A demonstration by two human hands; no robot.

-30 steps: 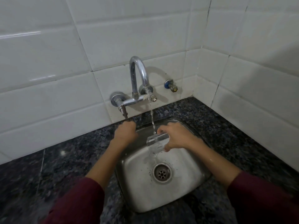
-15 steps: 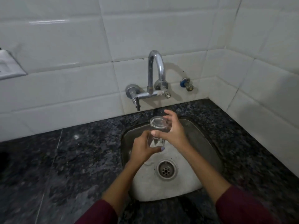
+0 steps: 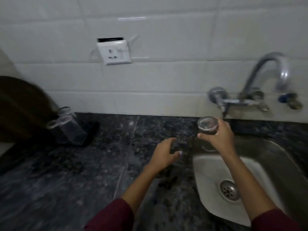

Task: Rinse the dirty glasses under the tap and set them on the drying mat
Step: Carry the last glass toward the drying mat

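My right hand (image 3: 216, 135) grips a clear glass (image 3: 207, 125) upright above the sink's left rim, just below the tap handle. My left hand (image 3: 165, 151) hovers over the dark counter left of the sink, fingers loosely curled and holding nothing. Two clear glasses (image 3: 66, 126) stand on a dark mat (image 3: 90, 133) at the far left of the counter, against the wall. The chrome tap (image 3: 273, 75) is on the wall at right, and no water runs from it.
The steel sink (image 3: 208, 165) with its drain (image 3: 229, 190) lies at lower right. Speckled black granite counter (image 3: 83, 172) fills the middle. A white socket (image 3: 114, 52) sits on the tiled wall. A dark rounded object (image 3: 20, 107) stands at far left.
The view has swung left. My left hand has let go of the glass and moved out over the counter. My right hand carries the glass left, off the sink. The water stopped running.
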